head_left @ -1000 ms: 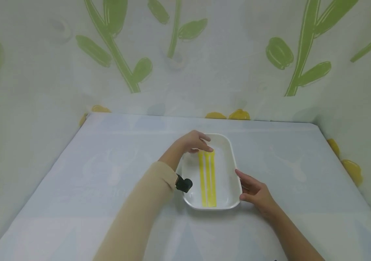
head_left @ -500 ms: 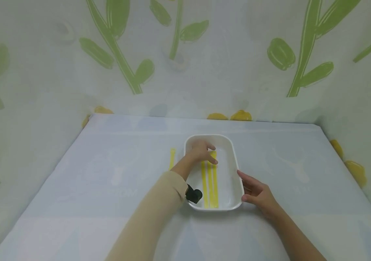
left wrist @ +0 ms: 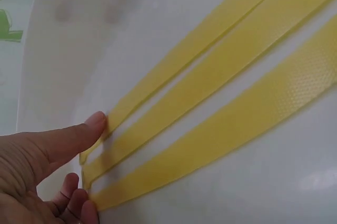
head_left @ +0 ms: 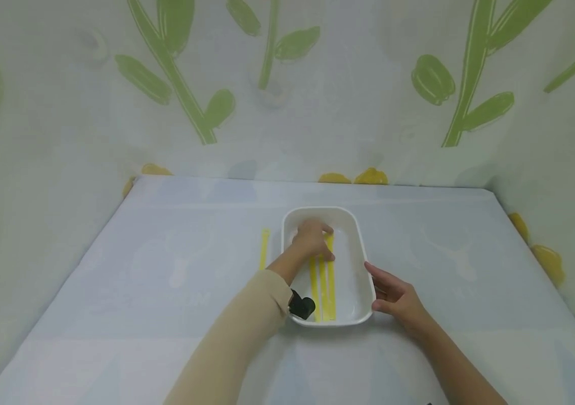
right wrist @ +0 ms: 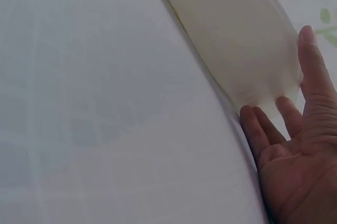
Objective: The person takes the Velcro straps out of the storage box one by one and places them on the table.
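A white rounded rectangular tray (head_left: 352, 270) rests on the table, with three flat yellow strips (left wrist: 184, 97) lying side by side along its length. They have a finely dimpled, slightly shiny surface. My left hand (head_left: 311, 239) reaches into the tray at their far ends, thumb and fingers spread apart. In the left wrist view, the thumb tip lies at the edge of one outer strip and the fingertips lie by the end of the other outer strip. My right hand (head_left: 399, 301) touches the tray's right side with extended fingers; the right wrist view shows its fingertips against the outer wall.
Another yellow strip (head_left: 264, 247) lies on the table just left of the tray, partly hidden by the left forearm. A black device (head_left: 302, 305) on the left wrist overlaps the tray's near left corner. A leaf-patterned backdrop (head_left: 358, 101) encloses the table (head_left: 176, 236).
My left hand has moved slightly nearer and lower into the tray over the strips' far ends. The strip beside the tray has come into sight. The right hand stays at the tray's side.
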Demonstrator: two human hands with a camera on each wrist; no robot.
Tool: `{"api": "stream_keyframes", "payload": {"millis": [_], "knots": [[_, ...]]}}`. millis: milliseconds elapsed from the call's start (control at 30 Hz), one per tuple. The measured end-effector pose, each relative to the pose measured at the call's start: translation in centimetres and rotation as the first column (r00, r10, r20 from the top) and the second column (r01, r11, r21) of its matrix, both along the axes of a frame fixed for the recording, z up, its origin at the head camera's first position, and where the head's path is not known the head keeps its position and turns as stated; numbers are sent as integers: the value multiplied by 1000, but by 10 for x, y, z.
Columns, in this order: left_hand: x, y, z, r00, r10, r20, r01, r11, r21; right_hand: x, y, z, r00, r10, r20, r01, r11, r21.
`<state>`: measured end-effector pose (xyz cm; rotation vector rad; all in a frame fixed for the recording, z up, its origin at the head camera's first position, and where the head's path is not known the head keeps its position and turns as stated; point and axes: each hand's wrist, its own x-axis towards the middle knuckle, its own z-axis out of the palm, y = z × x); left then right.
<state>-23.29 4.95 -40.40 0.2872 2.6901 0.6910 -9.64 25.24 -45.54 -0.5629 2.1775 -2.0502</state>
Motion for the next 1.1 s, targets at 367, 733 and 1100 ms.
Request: {"api": "stream_keyframes", "payload": {"millis": [367, 733, 1100], "knots": [[5, 12, -6, 997, -51, -53, 51, 999, 6, -2, 3, -2, 998, 63, -28, -65, 993, -97], [11, 20, -4, 999, 0, -53, 0, 1000, -2, -2, 2, -3, 996, 74, -42, -79, 989, -123], [9, 19, -8, 998, 20, -55, -15, 996, 90, -1, 1, 0, 999, 45, -22, -46, 997, -68]]}}
